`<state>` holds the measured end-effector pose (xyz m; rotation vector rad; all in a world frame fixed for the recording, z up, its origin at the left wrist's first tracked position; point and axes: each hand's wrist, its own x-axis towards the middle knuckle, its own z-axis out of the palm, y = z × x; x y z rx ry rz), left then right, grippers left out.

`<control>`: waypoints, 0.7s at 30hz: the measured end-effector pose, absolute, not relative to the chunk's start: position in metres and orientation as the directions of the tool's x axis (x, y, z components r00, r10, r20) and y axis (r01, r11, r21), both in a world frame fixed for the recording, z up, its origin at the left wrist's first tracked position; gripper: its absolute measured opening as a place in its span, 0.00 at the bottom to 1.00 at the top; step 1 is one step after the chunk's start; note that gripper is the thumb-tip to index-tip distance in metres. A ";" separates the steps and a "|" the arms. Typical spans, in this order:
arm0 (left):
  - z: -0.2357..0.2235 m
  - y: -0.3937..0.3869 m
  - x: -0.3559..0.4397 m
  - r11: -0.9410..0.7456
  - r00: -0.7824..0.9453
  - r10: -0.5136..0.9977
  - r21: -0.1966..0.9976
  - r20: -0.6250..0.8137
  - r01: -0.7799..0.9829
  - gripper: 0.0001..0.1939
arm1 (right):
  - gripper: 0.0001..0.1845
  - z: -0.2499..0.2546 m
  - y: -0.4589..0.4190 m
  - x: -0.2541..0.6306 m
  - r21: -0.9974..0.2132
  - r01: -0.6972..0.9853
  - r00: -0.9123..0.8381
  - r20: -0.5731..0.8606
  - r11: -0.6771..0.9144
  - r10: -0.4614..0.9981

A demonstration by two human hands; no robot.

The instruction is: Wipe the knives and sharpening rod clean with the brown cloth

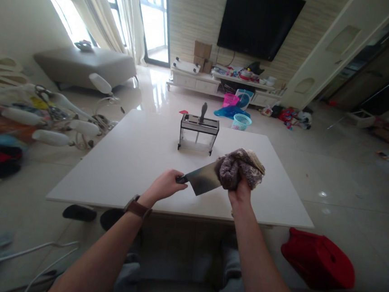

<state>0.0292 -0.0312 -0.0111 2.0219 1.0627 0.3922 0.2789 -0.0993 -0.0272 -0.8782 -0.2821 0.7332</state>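
Note:
My left hand point(168, 184) is closed around the dark handle of a cleaver point(205, 178), whose broad blade points to the right above the table. A bunched grey-purple cloth point(242, 168) with a beige side covers the far end of the blade. My right hand point(241, 192) grips this cloth from below; its fingers are partly hidden in the folds. Beyond the blade, a clear-walled knife block point(198, 135) with a dark slotted top stands on the table, and one black-handled knife point(203, 112) sticks up out of it.
The white table point(110, 170) spans the middle, its near edge just before me. A red stool or seat point(317, 259) stands at the right. A floor lamp with white shades point(50, 137) is close by on the left. Behind the table are a turquoise basket point(241, 121) and a blue plastic bag point(231, 111).

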 end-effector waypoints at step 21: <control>-0.020 -0.049 0.044 -0.297 0.533 0.846 0.817 -0.015 0.495 0.15 | 0.21 -0.038 -0.097 0.223 -0.752 -0.598 0.586 -0.177 0.276 0.791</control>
